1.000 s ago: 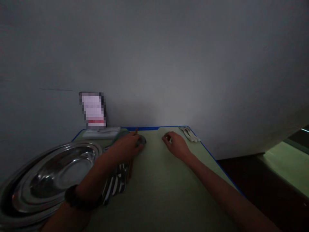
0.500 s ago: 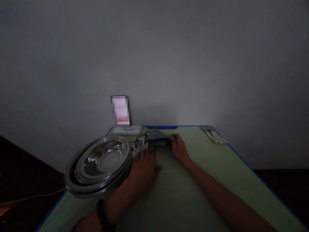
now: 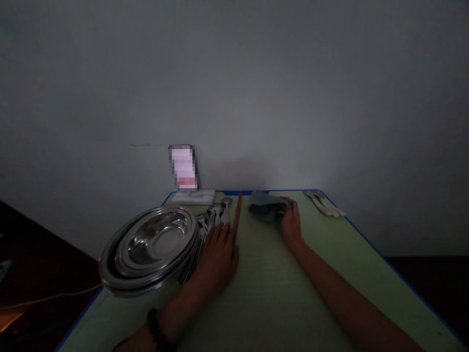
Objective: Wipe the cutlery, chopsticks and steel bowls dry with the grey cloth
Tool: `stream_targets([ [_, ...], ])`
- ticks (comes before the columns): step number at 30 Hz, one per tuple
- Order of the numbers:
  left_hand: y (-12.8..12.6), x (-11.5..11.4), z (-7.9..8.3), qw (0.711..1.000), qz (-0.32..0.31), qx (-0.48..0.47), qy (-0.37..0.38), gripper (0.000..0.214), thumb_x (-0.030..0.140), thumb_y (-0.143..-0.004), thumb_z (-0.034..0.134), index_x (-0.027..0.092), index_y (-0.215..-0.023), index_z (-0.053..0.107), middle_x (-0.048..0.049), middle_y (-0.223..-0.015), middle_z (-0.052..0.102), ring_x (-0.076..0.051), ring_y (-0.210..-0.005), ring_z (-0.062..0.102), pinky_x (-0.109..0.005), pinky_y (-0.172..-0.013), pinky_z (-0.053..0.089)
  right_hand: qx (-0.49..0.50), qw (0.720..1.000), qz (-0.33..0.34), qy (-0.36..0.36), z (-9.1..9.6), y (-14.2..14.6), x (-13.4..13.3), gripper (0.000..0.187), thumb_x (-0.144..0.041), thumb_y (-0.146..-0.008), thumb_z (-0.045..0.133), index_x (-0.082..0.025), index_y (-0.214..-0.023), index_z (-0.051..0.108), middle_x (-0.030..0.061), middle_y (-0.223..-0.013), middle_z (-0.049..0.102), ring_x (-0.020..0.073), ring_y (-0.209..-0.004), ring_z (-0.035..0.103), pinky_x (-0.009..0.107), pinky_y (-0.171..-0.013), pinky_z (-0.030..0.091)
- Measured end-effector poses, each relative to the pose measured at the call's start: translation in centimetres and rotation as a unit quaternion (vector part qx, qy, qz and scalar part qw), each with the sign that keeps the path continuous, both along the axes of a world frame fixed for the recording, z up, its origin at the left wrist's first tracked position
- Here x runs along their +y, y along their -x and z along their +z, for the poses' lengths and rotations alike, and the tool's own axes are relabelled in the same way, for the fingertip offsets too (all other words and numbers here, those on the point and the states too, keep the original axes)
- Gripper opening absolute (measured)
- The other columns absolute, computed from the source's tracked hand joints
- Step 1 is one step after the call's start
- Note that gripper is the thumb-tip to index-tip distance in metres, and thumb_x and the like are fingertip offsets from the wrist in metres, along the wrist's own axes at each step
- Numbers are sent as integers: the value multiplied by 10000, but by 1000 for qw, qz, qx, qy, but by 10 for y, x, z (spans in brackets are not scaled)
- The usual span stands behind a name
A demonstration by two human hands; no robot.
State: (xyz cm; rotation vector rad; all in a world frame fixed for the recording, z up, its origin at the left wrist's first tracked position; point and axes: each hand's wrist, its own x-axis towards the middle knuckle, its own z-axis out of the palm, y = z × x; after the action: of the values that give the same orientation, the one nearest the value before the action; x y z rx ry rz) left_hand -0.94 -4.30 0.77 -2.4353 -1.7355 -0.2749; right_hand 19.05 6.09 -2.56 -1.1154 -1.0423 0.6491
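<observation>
The pale green table (image 3: pixel 278 298) has a blue edge (image 3: pixel 246 192) on its far side, close against the grey wall (image 3: pixel 256 98), and its widest open room lies in the near middle and to the right, between the two forearms and beyond the right one. The right hand (image 3: pixel 291 222) works near the far edge with thumb and fingers clamped on the right end of a grey cloth (image 3: pixel 266 206), which sits far and right of centre; whether its underside touches the tabletop I cannot tell. Half a second ago that cloth was further left, over the far part of the cutlery; now it is clear of it, so the wooden chopsticks (image 3: pixel 238 212) and more of the metal spoons (image 3: pixel 217 210) show. The left hand (image 3: pixel 218 254) keeps about the same place, palm down over the near part of the spoons and chopsticks, fingers stretched out and slightly apart. Left of it, stacked metal bowls (image 3: pixel 110 274) crowd the spoons and block room on that side. Beyond them a white block (image 3: pixel 194 197) lies at the far left, with a phone (image 3: pixel 184 166) upright behind it, while pale-handled cutlery (image 3: pixel 323 204) lies by the far right corner, just apart from the right hand
</observation>
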Motion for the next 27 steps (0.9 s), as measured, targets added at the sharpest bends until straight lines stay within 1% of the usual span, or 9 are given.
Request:
stream_targets([
  [3, -1, -1, 7, 1000, -1, -6, 6, 356, 237, -873, 369, 114, -1160, 541, -127, -1138, 576, -279, -1070, 492, -432, -938, 378, -113, 992, -45, 25, 6, 3, -6, 283, -321, -777, 333, -175, -948, 506, 86, -919, 587, 196, -826, 542, 342, -740, 424],
  [5, -2, 0, 10, 1000, -1, -6, 12, 308, 247, -865, 385, 133, -1084, 570, -111, -1024, 604, -269, -980, 517, -424, -877, 400, -156, 987, -39, 29, 9, 6, -11, 245, -249, -739, 387, -169, -924, 525, 83, -857, 588, 208, -794, 538, 359, -754, 417],
  [7, -3, 1, 13, 1000, 1, -9, 20, 285, 269, -869, 385, 144, -1034, 580, -101, -969, 613, -264, -951, 522, -414, -856, 401, -236, 972, -20, 6, 11, 10, -18, 309, -141, -689, 411, -171, -961, 552, 102, -925, 583, 220, -851, 529, 370, -791, 404],
  [9, -4, 1, 15, 999, 12, -11, 33, 284, 292, -874, 380, 148, -1013, 581, -98, -968, 620, -258, -954, 528, -397, -854, 401, -380, 924, -12, -22, 12, 13, -27, 391, -70, -667, 414, -189, -995, 589, 125, -1079, 554, 248, -983, 485, 395, -845, 369],
  [11, -6, 2, 19, 998, 30, -6, 48, 278, 295, -868, 384, 142, -984, 586, -104, -963, 629, -255, -949, 545, -381, -837, 412, -519, 854, 6, -47, 13, 13, -37, 387, -62, -689, 434, -214, -990, 623, 110, -1175, 532, 273, -1082, 425, 419, -896, 322],
  [14, -10, 4, 25, 997, 50, 7, 61, 251, 253, -840, 405, 117, -932, 595, -124, -914, 647, -262, -894, 587, -379, -779, 437, -603, 795, 34, -55, 14, 7, -50, 296, -168, -749, 492, -237, -1000, 632, 60, -1157, 574, 275, -1128, 394, 431, -960, 250],
  [18, -20, 9, 28, 995, 63, 27, 77, 242, 202, -789, 447, 74, -915, 610, -166, -862, 667, -293, -832, 628, -399, -734, 454, -612, 791, -22, -10, 16, -3, -55, 301, -336, -773, 529, -232, -1041, 617, 59, -1084, 616, 309, -1125, 375, 466, -959, 205],
  [22, -30, 14, 28, 993, 67, 43, 89, 269, 125, -785, 413, 56, -923, 633, -206, -847, 677, -308, -824, 650, -416, -729, 456, -614, 787, -54, 26, 16, -7, -49, 232, -294, -806, 496, -206, -977, 626, 81, -1015, 637, 304, -1025, 422, 448, -865, 265],
  [27, -30, 17, 35, 990, 80, 38, 106, 319, 100, -794, 359, 67, -847, 671, -223, -794, 689, -343, -805, 661, -441, -683, 467, -568, 816, -99, 30, 15, -15, -41, 242, -285, -851, 433, -200, -964, 629, 106, -1029, 634, 313, -992, 423, 451, -786, 308],
])
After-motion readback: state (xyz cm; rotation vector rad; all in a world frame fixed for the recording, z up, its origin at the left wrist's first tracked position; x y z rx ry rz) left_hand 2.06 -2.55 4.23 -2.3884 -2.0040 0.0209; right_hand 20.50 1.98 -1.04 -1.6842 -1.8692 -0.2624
